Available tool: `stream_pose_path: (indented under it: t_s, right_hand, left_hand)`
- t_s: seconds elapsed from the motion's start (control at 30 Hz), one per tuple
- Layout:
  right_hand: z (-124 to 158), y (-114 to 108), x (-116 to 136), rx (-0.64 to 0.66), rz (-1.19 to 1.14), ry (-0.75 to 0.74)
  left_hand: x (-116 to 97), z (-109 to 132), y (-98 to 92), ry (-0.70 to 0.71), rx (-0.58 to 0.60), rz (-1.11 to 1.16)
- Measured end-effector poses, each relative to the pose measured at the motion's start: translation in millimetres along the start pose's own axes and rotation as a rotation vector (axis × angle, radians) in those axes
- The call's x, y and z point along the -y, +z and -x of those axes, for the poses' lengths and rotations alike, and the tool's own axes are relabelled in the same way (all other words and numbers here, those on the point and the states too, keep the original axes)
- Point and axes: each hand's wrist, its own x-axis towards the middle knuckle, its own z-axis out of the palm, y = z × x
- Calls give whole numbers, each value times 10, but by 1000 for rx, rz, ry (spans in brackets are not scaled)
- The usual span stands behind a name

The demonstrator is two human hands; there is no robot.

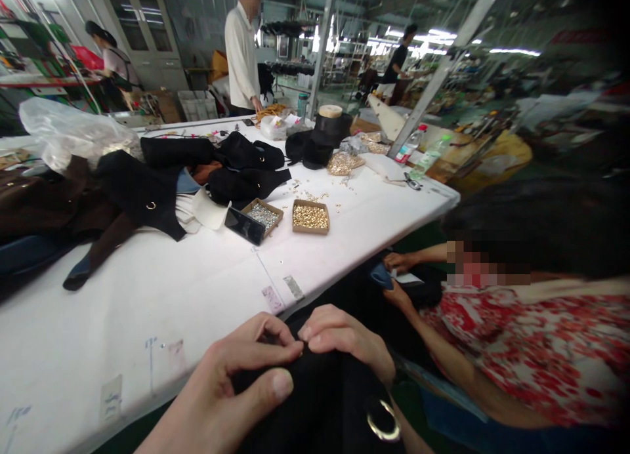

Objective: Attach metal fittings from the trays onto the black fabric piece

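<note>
My left hand [231, 382] and my right hand [344, 339] meet at the bottom of the view, at the white table's near edge [197, 290]. Both pinch the top edge of a black fabric piece [319, 401] that hangs below the table. The left thumb presses on the cloth, and the fingertips of both hands touch. A gold metal ring [382, 422] sits on the fabric under my right wrist. Whether something small sits between the fingertips is hidden.
On the table stand a cardboard box of gold studs [310, 216], a box of silver studs [263, 214], a black phone [245, 226], and piles of black and brown garments [147, 185]. A person in a red floral top [516, 349] works at my right. Other people stand farther back.
</note>
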Motion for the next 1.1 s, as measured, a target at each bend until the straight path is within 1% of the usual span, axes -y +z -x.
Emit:
stream_pose_path:
  t_s: [0.07,0.23,0.4,0.47,0.53,0.6,0.67,0.77,0.83,0.93,1.0,1.03,1.1]
  right_hand:
    - [-6,21,5,16,8,-2]
    - [14,122,29,-44,-17,-13]
    - [60,214,25,-66,-40,70]
    - [42,216,13,-91,-53,63]
    - [-12,194,0,-57,-68,6]
    - [-86,166,-13,1,-88,-42]
    - [-156,156,-24,-12,-118,-31]
    - [-228,191,-54,-98,-173,61]
    - [-271,233,-101,-104,-221,130]
    - [-376,299,-218,-92,-228,346]
    - [-476,345,-319,-71,-173,494]
    - [-528,369,-372,-56,-146,536]
    - [-608,418,-483,-19,-129,557]
  left_hand:
    - [-25,38,-12,9,9,-63]
    - [-54,84,-28,57,59,-107]
    - [-79,119,-77,30,87,-176]
    - [-60,142,-83,46,100,-164]
    - [-12,166,-68,91,71,-128]
    - [59,195,-47,127,2,-82]
    - [144,237,-52,145,-30,-42]
    - [292,317,-152,141,-7,-32]
    - [411,351,-261,104,7,-41]
    - [626,318,-392,33,4,-2]
    - [777,241,-421,-4,-48,129]
    - [849,194,-419,-27,-73,228]
    - [971,106,-396,-65,-106,434]
